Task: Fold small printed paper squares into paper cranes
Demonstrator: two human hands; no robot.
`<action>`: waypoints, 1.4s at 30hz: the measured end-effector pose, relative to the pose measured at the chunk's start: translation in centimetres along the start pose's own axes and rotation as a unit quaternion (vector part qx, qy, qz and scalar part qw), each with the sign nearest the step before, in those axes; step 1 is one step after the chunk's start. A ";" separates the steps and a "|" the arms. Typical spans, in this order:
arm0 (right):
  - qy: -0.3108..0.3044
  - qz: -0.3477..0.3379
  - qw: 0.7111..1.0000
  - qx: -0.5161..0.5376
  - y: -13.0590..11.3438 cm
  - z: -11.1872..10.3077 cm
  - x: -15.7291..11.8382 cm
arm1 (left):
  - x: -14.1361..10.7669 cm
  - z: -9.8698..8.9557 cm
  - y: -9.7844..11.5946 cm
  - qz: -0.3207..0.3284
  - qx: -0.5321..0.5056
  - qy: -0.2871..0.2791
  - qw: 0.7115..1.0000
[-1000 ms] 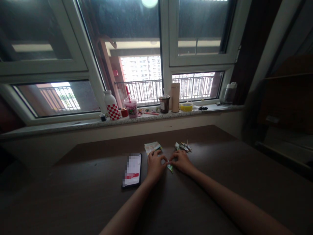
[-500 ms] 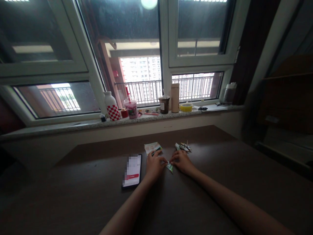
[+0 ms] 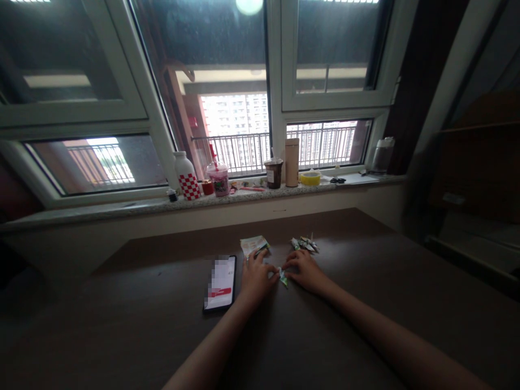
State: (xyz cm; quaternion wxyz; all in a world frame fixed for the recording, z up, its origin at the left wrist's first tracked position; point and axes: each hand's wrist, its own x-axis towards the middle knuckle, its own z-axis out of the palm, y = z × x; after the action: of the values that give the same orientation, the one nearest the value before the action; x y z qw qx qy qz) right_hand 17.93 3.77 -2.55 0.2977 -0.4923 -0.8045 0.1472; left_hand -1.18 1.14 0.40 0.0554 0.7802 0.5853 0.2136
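Left of the phone (image 3: 221, 283), open brown tabletop (image 3: 142, 303) gives a hand room to pass. Just right of the phone, the left hand (image 3: 257, 277) blocks the way, then the folded paper (image 3: 283, 279) and the right hand (image 3: 307, 273). Beyond the phone and rightward, flat papers (image 3: 252, 244) and a wrapper-like pile (image 3: 305, 245) obstruct, a gap between them.

Lower frame: table (image 3: 138, 346), smooth, wood-look, faint sheen. Just below centre: scrap (image 3: 284, 280), thin, creased, paper-like. Mid-frame: sill (image 3: 244, 196), speckled stone look; cup (image 3: 220, 185), clear plastic.
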 end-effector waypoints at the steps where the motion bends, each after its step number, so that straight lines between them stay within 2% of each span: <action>1: -0.001 -0.002 1.000 -0.002 0.0 0.0 0.0 | 0.0 0.0 0.0 0.003 -0.001 -0.001 1.000; 19: -0.011 -0.009 1.000 0.003 -0.4 -0.6 -0.4 | -0.9 -0.4 0.4 -0.008 0.016 -0.035 0.999; 31: -0.046 -0.030 0.998 0.017 -0.2 -1.2 -1.0 | -1.0 -0.8 0.4 -0.015 0.022 -0.042 0.999; 38: -0.068 -0.024 0.997 0.014 -0.2 -1.4 -1.0 | -0.8 0.2 0.3 -0.043 0.009 -0.005 0.999; 42: -0.078 -0.018 0.997 0.012 -0.1 -1.4 -0.9 | -0.7 0.8 0.2 -0.027 -0.012 0.023 0.999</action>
State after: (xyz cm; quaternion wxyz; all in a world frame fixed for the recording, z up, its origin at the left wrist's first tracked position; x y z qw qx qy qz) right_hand 19.04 2.79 -1.70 0.2430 -0.4612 -0.8320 0.1896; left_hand -0.85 0.59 -0.45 0.0568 0.7583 0.6048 0.2366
